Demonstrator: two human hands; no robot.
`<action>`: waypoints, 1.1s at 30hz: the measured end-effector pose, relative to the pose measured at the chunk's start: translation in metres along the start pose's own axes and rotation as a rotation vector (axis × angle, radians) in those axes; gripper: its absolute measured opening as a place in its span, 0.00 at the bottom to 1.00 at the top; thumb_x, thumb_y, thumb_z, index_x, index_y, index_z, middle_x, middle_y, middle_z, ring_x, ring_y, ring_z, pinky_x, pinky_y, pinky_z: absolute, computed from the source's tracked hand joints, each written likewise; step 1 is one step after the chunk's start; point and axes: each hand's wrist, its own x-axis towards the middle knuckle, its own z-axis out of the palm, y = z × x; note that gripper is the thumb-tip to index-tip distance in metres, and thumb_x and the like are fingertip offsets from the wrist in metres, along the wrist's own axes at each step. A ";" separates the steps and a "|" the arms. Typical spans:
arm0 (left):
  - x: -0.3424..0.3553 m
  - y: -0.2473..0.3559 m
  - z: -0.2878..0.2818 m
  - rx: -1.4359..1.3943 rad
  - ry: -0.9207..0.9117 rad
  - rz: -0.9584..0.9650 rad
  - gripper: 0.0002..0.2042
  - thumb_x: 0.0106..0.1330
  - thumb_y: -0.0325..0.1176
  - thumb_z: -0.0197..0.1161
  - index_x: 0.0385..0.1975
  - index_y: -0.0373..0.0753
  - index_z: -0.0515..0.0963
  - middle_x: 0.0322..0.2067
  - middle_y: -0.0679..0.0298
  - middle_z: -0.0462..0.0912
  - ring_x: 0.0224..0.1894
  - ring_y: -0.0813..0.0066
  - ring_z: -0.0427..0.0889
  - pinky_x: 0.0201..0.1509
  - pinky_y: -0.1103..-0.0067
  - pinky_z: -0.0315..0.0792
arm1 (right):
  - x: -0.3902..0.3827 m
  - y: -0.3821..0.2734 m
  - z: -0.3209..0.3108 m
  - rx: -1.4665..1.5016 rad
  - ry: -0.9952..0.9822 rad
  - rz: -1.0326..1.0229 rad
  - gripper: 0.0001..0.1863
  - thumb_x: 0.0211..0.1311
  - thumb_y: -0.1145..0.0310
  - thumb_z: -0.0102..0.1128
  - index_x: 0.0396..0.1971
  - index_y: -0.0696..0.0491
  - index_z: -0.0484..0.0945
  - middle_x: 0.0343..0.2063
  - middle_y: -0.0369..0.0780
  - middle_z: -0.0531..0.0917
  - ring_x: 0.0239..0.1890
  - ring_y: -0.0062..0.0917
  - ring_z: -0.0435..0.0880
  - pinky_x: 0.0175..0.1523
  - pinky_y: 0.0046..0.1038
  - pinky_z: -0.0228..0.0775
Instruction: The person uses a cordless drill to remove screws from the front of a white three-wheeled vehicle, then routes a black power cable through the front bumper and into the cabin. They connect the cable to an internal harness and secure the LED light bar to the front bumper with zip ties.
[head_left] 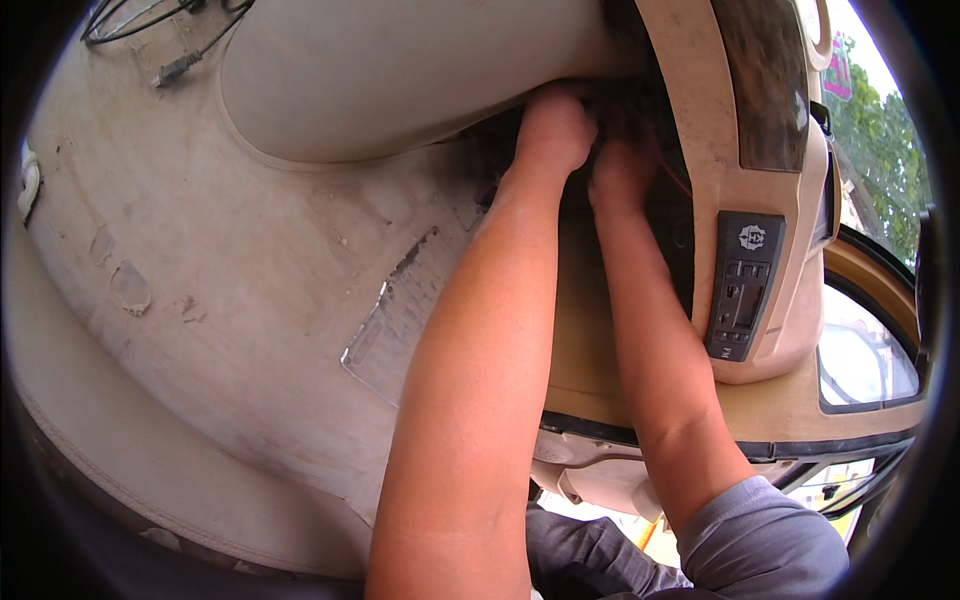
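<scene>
Dashboard (698, 120) overhangs the dark gap (578, 240) where I have my left hand (556, 120) and, just beside it, my right hand (622, 168). Shadow hides my fingers, so I cannot tell whether either is open or gripping anything. A red wire (676, 180) runs in the gap, near my right hand. A black plug (180, 68) lies on the floor (230, 225), well apart.

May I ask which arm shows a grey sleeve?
The right arm, which bears a grey sleeve; the left arm shows only bare skin.
</scene>
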 end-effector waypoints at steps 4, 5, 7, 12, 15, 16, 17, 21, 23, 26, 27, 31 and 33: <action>0.000 0.000 0.002 0.007 0.036 0.055 0.14 0.61 0.30 0.59 0.45 0.36 0.81 0.41 0.47 0.83 0.43 0.51 0.82 0.48 0.67 0.75 | -0.003 -0.003 -0.003 -0.078 -0.026 -0.062 0.10 0.66 0.71 0.55 0.43 0.60 0.76 0.37 0.38 0.80 0.38 0.21 0.75 0.44 0.24 0.69; 0.000 0.000 0.004 0.003 0.041 0.066 0.14 0.61 0.30 0.59 0.46 0.35 0.80 0.41 0.47 0.83 0.43 0.51 0.82 0.48 0.67 0.75 | -0.004 -0.004 -0.002 -0.029 -0.027 -0.046 0.10 0.66 0.72 0.54 0.43 0.60 0.76 0.37 0.38 0.80 0.38 0.21 0.75 0.44 0.24 0.69; 0.002 -0.001 0.005 -0.024 0.022 0.058 0.14 0.62 0.30 0.58 0.46 0.35 0.80 0.41 0.47 0.83 0.42 0.51 0.82 0.48 0.67 0.76 | -0.006 -0.007 0.000 0.148 -0.031 0.067 0.09 0.67 0.73 0.52 0.43 0.59 0.76 0.37 0.38 0.80 0.38 0.22 0.76 0.44 0.25 0.70; 0.005 -0.005 0.003 -0.037 0.013 0.084 0.14 0.62 0.28 0.56 0.47 0.35 0.80 0.40 0.48 0.83 0.41 0.52 0.83 0.47 0.68 0.76 | -0.010 -0.025 0.005 0.517 -0.055 0.348 0.07 0.67 0.76 0.50 0.41 0.58 0.76 0.35 0.38 0.79 0.38 0.23 0.76 0.43 0.26 0.70; 0.004 -0.004 0.000 0.012 -0.026 0.063 0.15 0.62 0.28 0.56 0.47 0.34 0.79 0.43 0.47 0.83 0.45 0.51 0.82 0.50 0.67 0.75 | -0.009 -0.026 0.008 0.341 0.010 0.359 0.06 0.67 0.76 0.49 0.40 0.57 0.76 0.34 0.38 0.79 0.37 0.23 0.76 0.42 0.26 0.69; 0.004 -0.003 -0.001 0.040 -0.036 0.060 0.15 0.62 0.28 0.56 0.48 0.34 0.79 0.44 0.47 0.82 0.46 0.51 0.81 0.50 0.67 0.75 | -0.006 -0.017 0.007 0.238 0.022 0.267 0.06 0.67 0.76 0.49 0.39 0.57 0.76 0.33 0.38 0.79 0.36 0.22 0.76 0.41 0.26 0.69; 0.002 -0.001 0.002 0.063 -0.057 0.059 0.15 0.61 0.28 0.56 0.48 0.34 0.79 0.45 0.47 0.82 0.47 0.51 0.80 0.51 0.67 0.74 | 0.000 -0.002 0.001 0.128 0.044 0.173 0.06 0.67 0.76 0.49 0.38 0.57 0.76 0.33 0.38 0.79 0.36 0.22 0.76 0.41 0.26 0.69; 0.003 -0.002 0.001 0.042 -0.054 0.033 0.16 0.61 0.28 0.56 0.49 0.35 0.78 0.46 0.47 0.81 0.49 0.51 0.79 0.53 0.67 0.73 | 0.001 -0.004 0.007 0.128 0.068 0.134 0.07 0.67 0.74 0.48 0.39 0.56 0.76 0.33 0.38 0.79 0.36 0.22 0.76 0.41 0.26 0.70; 0.006 -0.005 -0.004 0.068 -0.043 0.039 0.16 0.61 0.28 0.56 0.49 0.35 0.78 0.46 0.47 0.81 0.49 0.51 0.79 0.53 0.67 0.73 | -0.008 -0.024 0.015 0.300 0.054 0.268 0.07 0.67 0.73 0.48 0.40 0.56 0.76 0.34 0.38 0.80 0.36 0.23 0.77 0.41 0.27 0.70; 0.006 -0.006 -0.003 0.039 -0.081 0.006 0.16 0.61 0.28 0.56 0.49 0.34 0.78 0.46 0.47 0.81 0.47 0.50 0.80 0.52 0.66 0.74 | -0.006 -0.033 0.006 0.478 -0.026 0.457 0.11 0.69 0.72 0.50 0.50 0.51 0.72 0.41 0.38 0.78 0.39 0.23 0.79 0.40 0.28 0.73; 0.006 -0.006 -0.002 0.063 -0.086 0.016 0.16 0.61 0.28 0.56 0.49 0.34 0.78 0.46 0.47 0.81 0.47 0.50 0.80 0.51 0.66 0.74 | -0.003 -0.031 0.003 0.517 -0.063 0.508 0.14 0.70 0.71 0.50 0.54 0.49 0.70 0.45 0.37 0.78 0.40 0.23 0.79 0.39 0.28 0.74; 0.006 -0.006 -0.003 0.125 -0.109 0.034 0.16 0.62 0.29 0.55 0.48 0.34 0.78 0.45 0.47 0.81 0.46 0.50 0.80 0.51 0.66 0.74 | -0.004 -0.018 0.002 0.516 -0.104 0.465 0.11 0.71 0.70 0.50 0.51 0.49 0.71 0.39 0.36 0.78 0.35 0.22 0.78 0.37 0.27 0.73; 0.007 -0.007 -0.003 0.125 -0.114 0.026 0.16 0.62 0.29 0.55 0.49 0.34 0.78 0.45 0.47 0.81 0.46 0.50 0.80 0.51 0.66 0.74 | -0.003 -0.017 0.001 0.491 -0.129 0.416 0.10 0.71 0.70 0.49 0.49 0.49 0.71 0.38 0.35 0.78 0.34 0.21 0.77 0.37 0.28 0.73</action>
